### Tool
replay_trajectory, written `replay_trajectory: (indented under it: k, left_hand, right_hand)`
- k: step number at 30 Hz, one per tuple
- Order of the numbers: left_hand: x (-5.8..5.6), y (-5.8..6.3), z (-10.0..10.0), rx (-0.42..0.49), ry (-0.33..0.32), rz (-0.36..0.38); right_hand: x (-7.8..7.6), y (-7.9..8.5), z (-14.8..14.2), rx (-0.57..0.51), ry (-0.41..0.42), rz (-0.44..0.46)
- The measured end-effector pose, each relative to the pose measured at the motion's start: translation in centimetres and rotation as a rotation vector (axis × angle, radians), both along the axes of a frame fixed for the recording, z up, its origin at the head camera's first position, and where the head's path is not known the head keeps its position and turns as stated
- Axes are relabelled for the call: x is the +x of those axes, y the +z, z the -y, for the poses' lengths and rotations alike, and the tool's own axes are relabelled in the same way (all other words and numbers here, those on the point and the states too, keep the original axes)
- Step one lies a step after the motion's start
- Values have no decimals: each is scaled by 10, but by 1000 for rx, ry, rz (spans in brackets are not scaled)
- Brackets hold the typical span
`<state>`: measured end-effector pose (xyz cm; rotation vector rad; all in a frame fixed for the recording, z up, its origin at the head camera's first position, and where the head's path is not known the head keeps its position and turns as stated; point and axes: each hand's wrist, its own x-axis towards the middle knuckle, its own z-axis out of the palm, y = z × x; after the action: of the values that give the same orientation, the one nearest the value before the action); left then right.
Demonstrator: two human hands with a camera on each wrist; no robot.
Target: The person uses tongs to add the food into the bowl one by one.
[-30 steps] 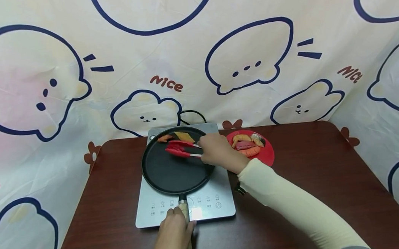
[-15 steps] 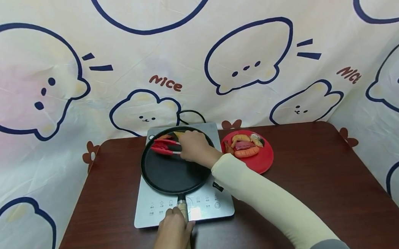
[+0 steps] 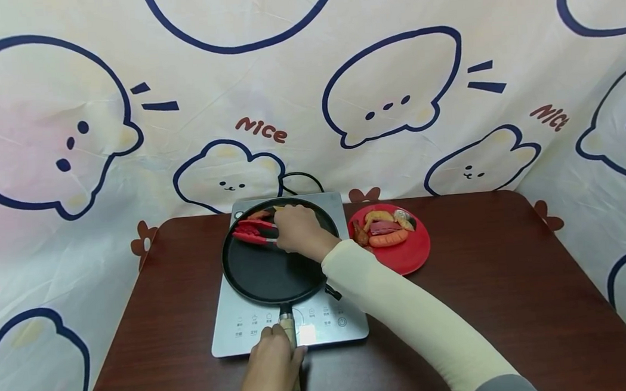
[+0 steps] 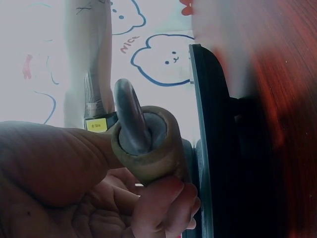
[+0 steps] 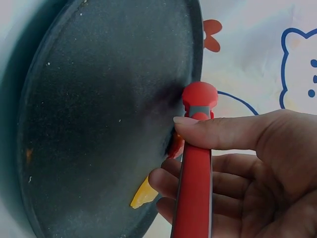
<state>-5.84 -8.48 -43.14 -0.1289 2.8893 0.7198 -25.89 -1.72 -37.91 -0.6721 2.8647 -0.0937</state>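
Observation:
A round black frying pan (image 3: pixel 275 275) sits on the silver induction cooker (image 3: pixel 228 329). My left hand (image 3: pixel 272 362) grips its wooden handle (image 4: pixel 148 171), the fingers wrapped round it in the left wrist view. Over the far part of the pan, my right hand (image 3: pixel 299 229) holds a pair of red tongs (image 5: pixel 194 183), tips pointing left. Whether the tips pinch any food cannot be told. An orange-brown food piece (image 3: pixel 259 214) lies near the pan's far rim, close to the tips. Beside it a yellow piece (image 5: pixel 144 193) is mostly hidden by my right hand.
Right of the cooker stands a red plate (image 3: pixel 411 260) holding several food pieces, among them a sausage (image 3: pixel 388 239). A black cable (image 3: pixel 306 175) rises behind the cooker. The brown wooden table (image 3: pixel 483 257) ends at a printed cloth backdrop (image 3: pixel 307 100).
My right hand has moved left across the pan with the tongs, uncovering more of the red plate and covering most of the yellow piece. My left hand keeps its place on the handle.

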Motion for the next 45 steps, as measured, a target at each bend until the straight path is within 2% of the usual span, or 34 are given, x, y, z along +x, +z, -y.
replay_trajectory:
  k: [4,10,21,33,39,45]
  left_hand:
    - [1,0,1,2,-10,-18]
    - [-1,1,-2,0,15,22]
    - [-2,2,-2,4,30,39]
    - [1,-1,0,-12,7,-24]
    - [1,0,-1,0,2,-36]
    - [1,0,-1,2,4,-42]
  right_hand:
    - [-1,-3,1,6,-6,21]
    - [-2,-6,2,17,-8,29]
    - [-3,-10,-2,-11,-27,62]
    - [-2,-7,-9,-29,-29,84]
    - [-3,-5,-22,-65,-3,74]
    - [-1,-1,-50,-178,-63,155]
